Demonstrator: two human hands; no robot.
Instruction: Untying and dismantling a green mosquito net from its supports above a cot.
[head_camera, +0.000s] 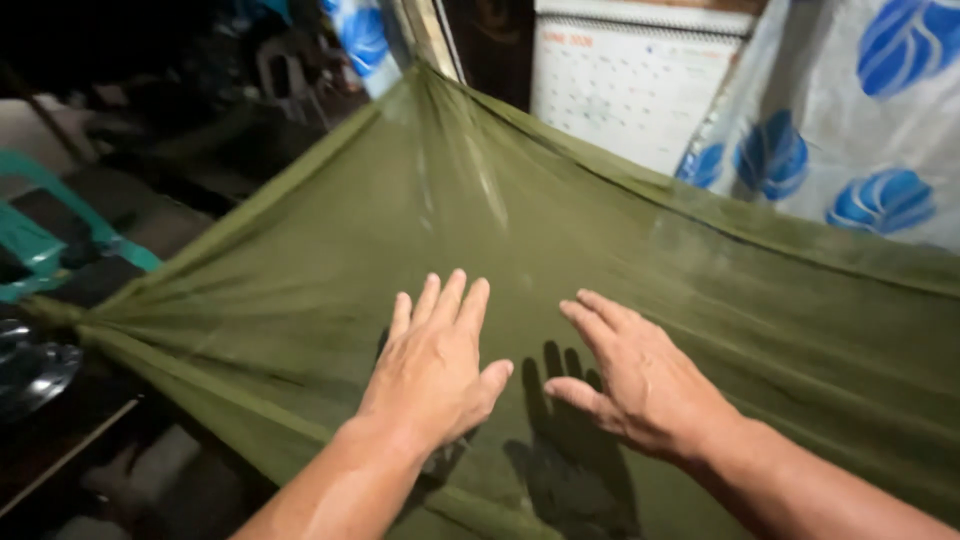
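While both hands hover flat: nothing is gripped.
Left hand (432, 370): fingers spread, palm down, just above the net (520, 240).
Right hand (640, 385): open, empty, beside it.
Net: green, stretched taut from the upper corner past the chair (40, 240).
Risk: pressing hard could tear the mesh or slip its ties.

Both forearms reach up from the bottom edge of the frame. The left hand (432, 370) and the right hand (640, 380) sit side by side at lower centre, palms down, fingers spread flat.
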